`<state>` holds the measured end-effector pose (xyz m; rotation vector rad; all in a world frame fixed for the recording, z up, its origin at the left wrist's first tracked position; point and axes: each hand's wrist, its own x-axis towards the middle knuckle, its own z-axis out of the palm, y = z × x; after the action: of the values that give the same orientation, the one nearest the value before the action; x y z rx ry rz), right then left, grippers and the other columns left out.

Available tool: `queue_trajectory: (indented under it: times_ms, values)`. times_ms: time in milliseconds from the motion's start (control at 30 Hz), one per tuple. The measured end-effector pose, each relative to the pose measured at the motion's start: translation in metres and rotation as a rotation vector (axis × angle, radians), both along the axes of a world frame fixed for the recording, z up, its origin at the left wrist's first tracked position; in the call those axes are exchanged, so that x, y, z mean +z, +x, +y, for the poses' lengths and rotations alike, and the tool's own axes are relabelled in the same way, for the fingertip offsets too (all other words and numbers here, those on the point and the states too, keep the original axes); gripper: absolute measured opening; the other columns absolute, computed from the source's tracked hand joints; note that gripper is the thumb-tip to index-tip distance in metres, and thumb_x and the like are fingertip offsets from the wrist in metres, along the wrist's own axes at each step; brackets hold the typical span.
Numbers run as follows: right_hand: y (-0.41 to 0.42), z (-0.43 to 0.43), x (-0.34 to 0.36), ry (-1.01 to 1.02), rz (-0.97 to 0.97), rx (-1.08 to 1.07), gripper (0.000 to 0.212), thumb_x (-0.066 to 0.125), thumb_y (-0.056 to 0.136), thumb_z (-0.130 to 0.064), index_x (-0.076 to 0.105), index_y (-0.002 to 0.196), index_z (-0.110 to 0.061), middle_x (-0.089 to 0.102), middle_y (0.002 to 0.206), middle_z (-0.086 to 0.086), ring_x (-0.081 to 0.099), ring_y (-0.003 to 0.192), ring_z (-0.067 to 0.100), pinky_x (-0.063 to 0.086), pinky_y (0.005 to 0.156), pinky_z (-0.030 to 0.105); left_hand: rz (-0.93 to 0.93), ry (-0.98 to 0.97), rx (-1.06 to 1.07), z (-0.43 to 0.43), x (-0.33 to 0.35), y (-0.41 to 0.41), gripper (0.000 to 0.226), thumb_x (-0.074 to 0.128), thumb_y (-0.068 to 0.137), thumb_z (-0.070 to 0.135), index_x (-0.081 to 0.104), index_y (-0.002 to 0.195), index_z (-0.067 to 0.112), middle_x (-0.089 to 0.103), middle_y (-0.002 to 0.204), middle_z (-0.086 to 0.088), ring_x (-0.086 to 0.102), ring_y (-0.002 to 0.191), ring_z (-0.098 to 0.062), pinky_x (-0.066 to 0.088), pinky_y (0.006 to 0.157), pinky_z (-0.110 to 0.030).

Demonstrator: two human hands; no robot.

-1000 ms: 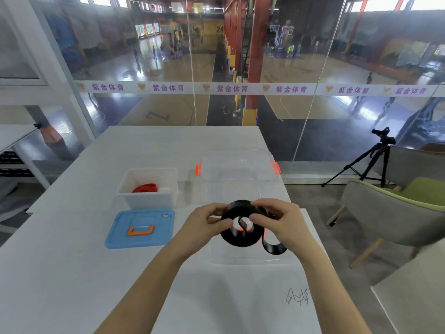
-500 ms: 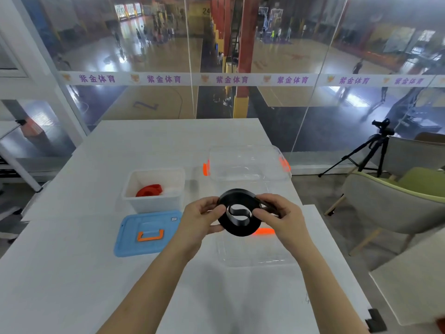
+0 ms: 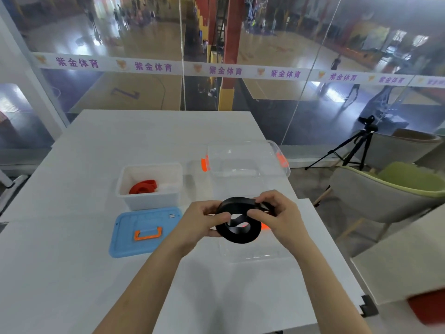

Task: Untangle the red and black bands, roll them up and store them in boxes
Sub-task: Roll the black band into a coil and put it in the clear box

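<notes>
Standing at the near edge of the white tabletop (image 3: 144, 131), the person holds both forearms out over it, converging toward the centre.

Far left: a white opaque plastic box (image 3: 149, 201) sits open on the table. The rolled red band (image 3: 143, 186) lies inside it, against the left part of the floor. Just in front of this box, a flat blue plastic lid (image 3: 154, 218) with an orange handle lies on the table.

Left hand (image 3: 201, 221): the forearm rises from the lower edge of view toward the centre. The thumb lies across the near face of the coil and the fingers curl round its left side, gripping it.

Centre: the black flat rubber band (image 3: 243, 237) is wound into a thick ring with an S-shaped fold showing in its opening. It is held clear of the table between the two hands.

Right hand (image 3: 277, 218): the fingers are curled over the upper right of the coil, with thumb and forefinger pinching the band there.

Below the hands, a clear plastic lid (image 3: 252, 251) lies flat on the table. Behind them stands an open clear plastic box (image 3: 245, 160) with orange latches.

Far right, off the table: a black tripod (image 3: 349, 148) carrying a camera, and a grey armchair (image 3: 361, 189) with a green cushion.
</notes>
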<state>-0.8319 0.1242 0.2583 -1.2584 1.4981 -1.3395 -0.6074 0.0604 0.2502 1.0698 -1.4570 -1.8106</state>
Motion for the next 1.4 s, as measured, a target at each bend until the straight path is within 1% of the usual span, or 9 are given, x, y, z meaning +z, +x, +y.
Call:
queue_trajectory:
  times_ms: [133, 300, 500, 767, 933, 1067, 1200, 1267, 1400]
  values:
    - [-0.003, -0.010, -0.013, -0.020, -0.016, -0.110, 0.028, 0.085, 0.085, -0.003, 0.074, 0.100, -0.024, 0.077, 0.103, 0.001, 0.074, 0.102, 0.025, 0.062, 0.091, 0.038, 0.087, 0.075, 0.109, -0.007, -0.016, -0.014, 0.020, 0.068, 0.100, 0.013, 0.078, 0.115, 0.019, 0.079, 0.110, -0.011, 0.077, 0.104, -0.024, 0.064, 0.081, -0.034]
    - [-0.015, -0.031, -0.027, -0.044, 0.047, -0.094, 0.038, 0.083, 0.087, -0.002, 0.080, 0.116, -0.025, 0.068, 0.115, -0.003, 0.069, 0.106, 0.009, 0.059, 0.081, 0.020, 0.162, 0.142, 0.250, -0.028, -0.031, -0.034, 0.019, 0.066, 0.101, 0.014, 0.079, 0.115, 0.016, 0.076, 0.112, -0.015, 0.075, 0.106, -0.026, 0.064, 0.089, -0.044]
    - [-0.042, -0.084, -0.046, 0.053, 0.027, -0.146, 0.030, 0.082, 0.089, -0.011, 0.077, 0.112, -0.030, 0.077, 0.102, -0.018, 0.073, 0.098, 0.002, 0.059, 0.079, 0.016, 0.151, 0.226, 0.393, -0.064, -0.042, -0.076, 0.018, 0.066, 0.101, 0.017, 0.077, 0.110, 0.005, 0.077, 0.096, -0.010, 0.076, 0.100, -0.028, 0.064, 0.089, -0.045]
    - [-0.093, -0.183, -0.065, 0.036, 0.139, -0.080, 0.037, 0.085, 0.087, -0.011, 0.075, 0.121, -0.021, 0.066, 0.119, -0.011, 0.071, 0.101, 0.004, 0.056, 0.076, 0.011, 0.158, 0.281, 0.551, -0.143, -0.053, -0.137, 0.021, 0.069, 0.100, 0.018, 0.076, 0.110, 0.001, 0.076, 0.090, -0.007, 0.074, 0.095, -0.026, 0.063, 0.092, -0.050]
    - [-0.114, -0.251, -0.079, 0.070, 0.275, -0.041, 0.026, 0.084, 0.085, -0.013, 0.080, 0.107, -0.027, 0.066, 0.102, -0.007, 0.070, 0.091, -0.001, 0.050, 0.080, 0.009, 0.128, 0.311, 0.567, -0.195, -0.071, -0.155, 0.026, 0.068, 0.101, 0.019, 0.072, 0.111, -0.004, 0.073, 0.092, -0.009, 0.074, 0.094, -0.028, 0.063, 0.093, -0.050]
    - [-0.115, -0.298, -0.098, 0.112, 0.380, 0.013, 0.019, 0.082, 0.086, -0.015, 0.080, 0.100, -0.027, 0.064, 0.094, -0.003, 0.072, 0.085, 0.009, 0.053, 0.078, 0.019, -0.058, 0.271, 0.487, -0.236, -0.087, -0.150, 0.024, 0.063, 0.104, 0.023, 0.071, 0.109, 0.002, 0.075, 0.107, -0.014, 0.076, 0.098, -0.027, 0.065, 0.087, -0.044]
    - [-0.121, -0.349, -0.120, 0.251, 0.393, 0.015, 0.010, 0.078, 0.084, -0.024, 0.079, 0.090, -0.032, 0.073, 0.089, -0.007, 0.071, 0.081, 0.010, 0.050, 0.070, 0.022, -0.587, -0.067, 0.350, -0.277, -0.114, -0.136, 0.030, 0.066, 0.098, 0.041, 0.071, 0.118, 0.019, 0.073, 0.112, 0.000, 0.071, 0.101, -0.019, 0.061, 0.092, -0.039]
    - [-0.127, -0.375, -0.130, 0.313, 0.383, 0.000, 0.007, 0.080, 0.081, -0.024, 0.080, 0.087, -0.029, 0.077, 0.080, -0.007, 0.072, 0.076, 0.015, 0.055, 0.068, 0.029, -0.761, -0.267, 0.348, -0.296, -0.132, -0.126, 0.047, 0.069, 0.096, 0.044, 0.062, 0.136, 0.021, 0.062, 0.127, 0.000, 0.062, 0.118, -0.019, 0.050, 0.103, -0.033]
    - [-0.129, -0.418, -0.155, 0.421, 0.411, -0.024, 0.004, 0.077, 0.081, -0.019, 0.079, 0.080, -0.021, 0.074, 0.074, 0.006, 0.059, 0.062, 0.022, 0.047, 0.059, 0.031, -0.902, -0.407, 0.243, -0.330, -0.166, -0.120, 0.083, 0.062, 0.097, 0.055, 0.025, 0.163, 0.021, 0.023, 0.169, -0.004, 0.023, 0.156, -0.025, 0.031, 0.124, -0.044]
